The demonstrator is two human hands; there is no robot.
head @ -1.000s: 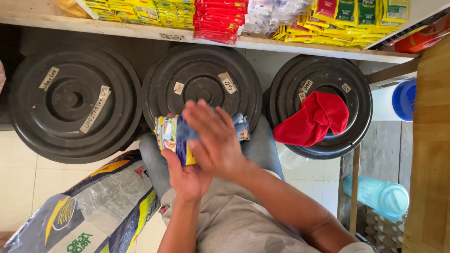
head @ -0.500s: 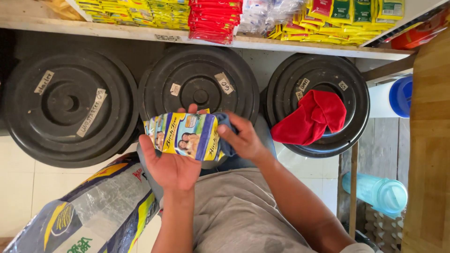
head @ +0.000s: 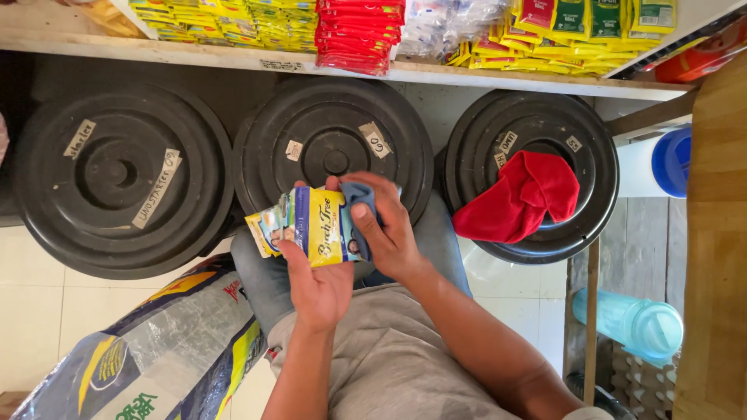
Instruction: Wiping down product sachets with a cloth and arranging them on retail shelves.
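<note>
Above lap, left hand (head: 319,288) grip clamped on sachet bundle (head: 307,227); right hand (head: 389,237) clamped on blue cloth (head: 359,196)

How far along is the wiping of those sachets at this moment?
Done: nothing visibly finished; no cleaned packets show set aside. In hand: the left hand holds a fanned bunch of sachets, and the right hand presses a blue cloth against its right edge. Left: judging by the fan, most of the sachets look untouched by the cloth. A red cloth lies unused on the right bin lid.
</note>
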